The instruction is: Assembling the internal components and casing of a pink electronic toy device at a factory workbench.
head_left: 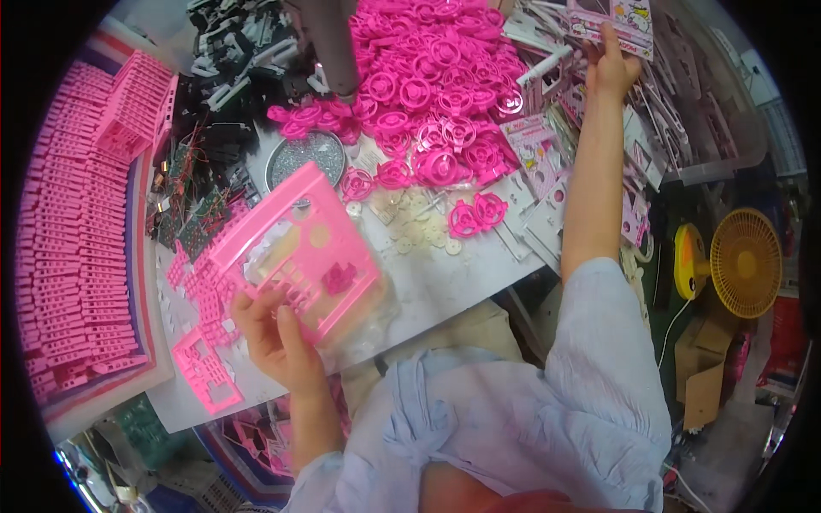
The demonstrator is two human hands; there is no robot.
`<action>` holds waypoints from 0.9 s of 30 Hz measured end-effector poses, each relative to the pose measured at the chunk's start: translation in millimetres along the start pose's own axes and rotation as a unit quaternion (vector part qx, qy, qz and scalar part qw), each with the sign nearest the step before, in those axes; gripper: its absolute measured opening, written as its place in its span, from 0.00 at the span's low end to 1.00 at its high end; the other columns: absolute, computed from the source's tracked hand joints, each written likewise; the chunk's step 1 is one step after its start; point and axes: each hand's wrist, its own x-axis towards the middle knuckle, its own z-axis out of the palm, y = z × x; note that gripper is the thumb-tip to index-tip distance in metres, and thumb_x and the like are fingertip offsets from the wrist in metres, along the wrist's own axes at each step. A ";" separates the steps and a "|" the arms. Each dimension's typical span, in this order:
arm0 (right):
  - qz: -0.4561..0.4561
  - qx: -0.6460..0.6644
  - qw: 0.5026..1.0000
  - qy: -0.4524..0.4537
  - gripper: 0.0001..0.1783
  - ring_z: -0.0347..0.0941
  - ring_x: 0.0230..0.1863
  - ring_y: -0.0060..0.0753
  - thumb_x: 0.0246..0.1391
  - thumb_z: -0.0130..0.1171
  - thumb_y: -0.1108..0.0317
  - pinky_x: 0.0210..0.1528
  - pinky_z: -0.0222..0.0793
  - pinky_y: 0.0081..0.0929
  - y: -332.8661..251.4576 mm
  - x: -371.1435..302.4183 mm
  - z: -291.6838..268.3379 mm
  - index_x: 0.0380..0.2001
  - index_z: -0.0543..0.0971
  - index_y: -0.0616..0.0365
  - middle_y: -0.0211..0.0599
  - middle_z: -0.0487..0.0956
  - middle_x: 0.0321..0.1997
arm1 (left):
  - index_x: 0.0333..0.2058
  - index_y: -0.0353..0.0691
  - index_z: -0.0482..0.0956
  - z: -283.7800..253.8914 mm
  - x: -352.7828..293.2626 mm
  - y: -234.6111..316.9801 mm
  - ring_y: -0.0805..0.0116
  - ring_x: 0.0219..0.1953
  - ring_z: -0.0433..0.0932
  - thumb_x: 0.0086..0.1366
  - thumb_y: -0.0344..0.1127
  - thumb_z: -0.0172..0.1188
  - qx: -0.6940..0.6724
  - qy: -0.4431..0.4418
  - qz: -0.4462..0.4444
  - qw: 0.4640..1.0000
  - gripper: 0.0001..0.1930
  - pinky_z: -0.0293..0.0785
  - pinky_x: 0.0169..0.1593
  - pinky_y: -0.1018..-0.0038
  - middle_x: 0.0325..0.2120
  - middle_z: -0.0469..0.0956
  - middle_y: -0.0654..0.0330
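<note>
My left hand [284, 346] is closed on the lower left edge of a pink plastic casing [345, 229], which is tilted above the table. Its face has a large window, a round hole and rows of small square openings. My right arm stretches to the far right, where my right hand [612, 73] grips a white and pink printed panel [640, 43] by its lower edge. More printed panels [532, 154] lie in an untidy heap below that hand. Pink ring-shaped parts [445, 68] are piled between the two hands, with one pair [479, 214] lying apart.
A round dish of small silvery pieces [306, 158] stands behind the casing. Stacked pink casings [81, 248] fill a bin at left. Wired circuit boards [192, 214], black and white parts [239, 51], pale discs [419, 222] and pink keypad pieces [205, 286] surround the white table [428, 286]. A yellow fan [744, 261] stands right.
</note>
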 end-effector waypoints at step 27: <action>0.654 -0.034 0.631 -0.417 0.13 0.79 0.30 0.23 0.61 0.65 0.68 0.31 0.78 0.23 -176.3 -361.1 116.2 0.45 0.78 0.60 0.34 0.81 0.33 | 0.50 0.36 0.71 3.6 -5.8 -20.7 0.73 0.47 0.76 0.72 0.30 0.54 -0.294 -0.034 -0.169 0.940 0.11 0.72 0.53 0.74 0.48 0.76 0.59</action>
